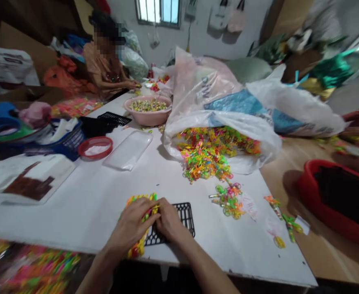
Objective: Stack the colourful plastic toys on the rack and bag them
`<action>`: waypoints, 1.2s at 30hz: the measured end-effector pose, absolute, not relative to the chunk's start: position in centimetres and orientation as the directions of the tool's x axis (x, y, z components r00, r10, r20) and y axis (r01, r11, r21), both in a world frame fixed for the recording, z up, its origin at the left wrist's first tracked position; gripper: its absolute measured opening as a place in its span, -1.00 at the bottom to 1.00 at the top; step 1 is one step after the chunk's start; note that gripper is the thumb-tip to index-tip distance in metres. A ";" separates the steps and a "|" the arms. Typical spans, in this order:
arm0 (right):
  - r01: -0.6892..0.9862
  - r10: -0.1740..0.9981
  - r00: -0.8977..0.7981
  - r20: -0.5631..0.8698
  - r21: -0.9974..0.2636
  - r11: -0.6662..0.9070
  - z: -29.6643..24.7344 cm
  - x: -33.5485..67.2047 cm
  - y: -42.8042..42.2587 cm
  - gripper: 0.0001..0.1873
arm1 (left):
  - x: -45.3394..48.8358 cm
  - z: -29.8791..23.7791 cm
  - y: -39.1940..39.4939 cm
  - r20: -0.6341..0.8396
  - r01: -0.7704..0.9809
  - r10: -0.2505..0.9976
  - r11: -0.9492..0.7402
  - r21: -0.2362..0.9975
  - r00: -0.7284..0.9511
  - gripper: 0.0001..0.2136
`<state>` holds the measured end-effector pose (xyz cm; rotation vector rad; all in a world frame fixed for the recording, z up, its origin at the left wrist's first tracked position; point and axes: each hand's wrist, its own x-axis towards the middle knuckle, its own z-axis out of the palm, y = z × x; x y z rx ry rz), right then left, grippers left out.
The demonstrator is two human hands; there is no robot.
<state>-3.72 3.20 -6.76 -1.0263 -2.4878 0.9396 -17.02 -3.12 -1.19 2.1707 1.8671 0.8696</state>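
My left hand (133, 218) and my right hand (169, 220) meet over a black plastic grid tray (186, 212) at the table's near edge. A row of yellow, green and orange small plastic toys (135, 249) lines the tray's left side, partly under my left hand. The fingers of both hands are bent together around a small yellow plastic toy (155, 207); the fingertips hide much of it. Farther forward, a loose cluster of similar toys (230, 200) lies to the right. Behind it a heap of them (204, 161) spills from a large white plastic bag (247, 118).
A pink basin (147, 117) of small pieces stands farther back. On the left are a red round tray (95, 148), a clear plastic case (129, 151) and a blue basket (59, 141). A red tub (329, 208) stands right. Another person (106, 61) sits at the far left.
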 end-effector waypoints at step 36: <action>0.603 0.788 -0.601 0.133 -0.572 0.557 0.0 1.1 12.9 -0.87 | -17.5 -0.2 -1.2 0.467 0.934 0.873 -0.038 0.355 -0.142 -0.80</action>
